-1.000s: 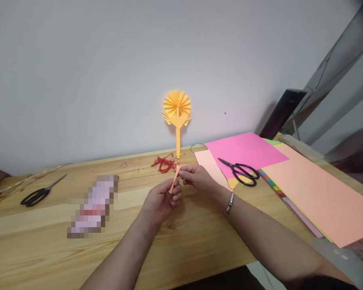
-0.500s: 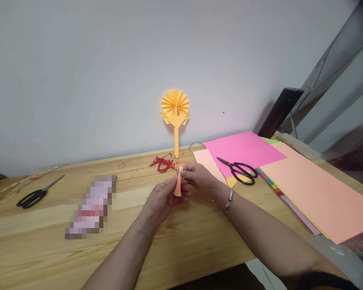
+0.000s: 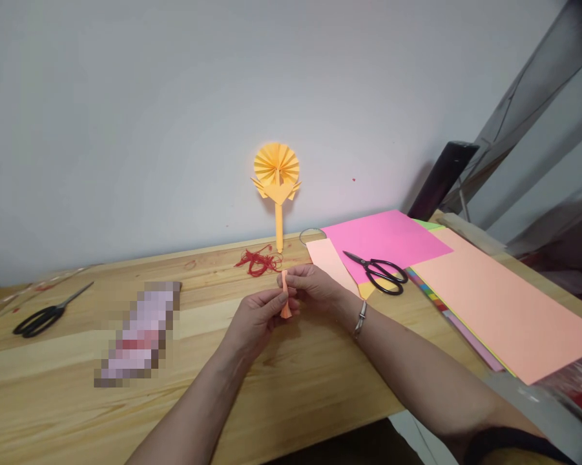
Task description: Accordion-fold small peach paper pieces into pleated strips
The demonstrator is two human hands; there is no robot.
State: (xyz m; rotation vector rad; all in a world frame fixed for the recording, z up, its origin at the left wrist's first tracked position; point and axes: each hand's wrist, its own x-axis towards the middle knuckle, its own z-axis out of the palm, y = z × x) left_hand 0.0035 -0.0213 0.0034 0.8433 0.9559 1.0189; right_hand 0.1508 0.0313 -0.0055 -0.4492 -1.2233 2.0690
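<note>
Between my hands, above the table's middle, is a narrow strip of pleated peach paper (image 3: 285, 312), its lower end fanning out slightly. My left hand (image 3: 261, 311) pinches it around the middle, thumb lying across the folds. My right hand (image 3: 309, 284) grips its upper end between thumb and fingers. Part of the strip is hidden behind the fingers. Just beyond my hands lies a tangle of red string (image 3: 258, 263). A yellow paper flower (image 3: 276, 165) with a pleated round head, a heart shape and a rolled stem leans upright against the wall.
Black-handled scissors (image 3: 385, 276) rest on a pink sheet (image 3: 387, 239) at right, beside peach paper (image 3: 508, 303) stacked on coloured sheets. Another pair of scissors (image 3: 41, 321) and a blurred-out purple item (image 3: 143, 329) lie at left. A black roll (image 3: 443, 181) stands at the back right.
My left thumb has shifted across the pleated paper, covering its middle and pressing the folds narrower. My right hand still grips the top. The whole view has drifted slightly.
</note>
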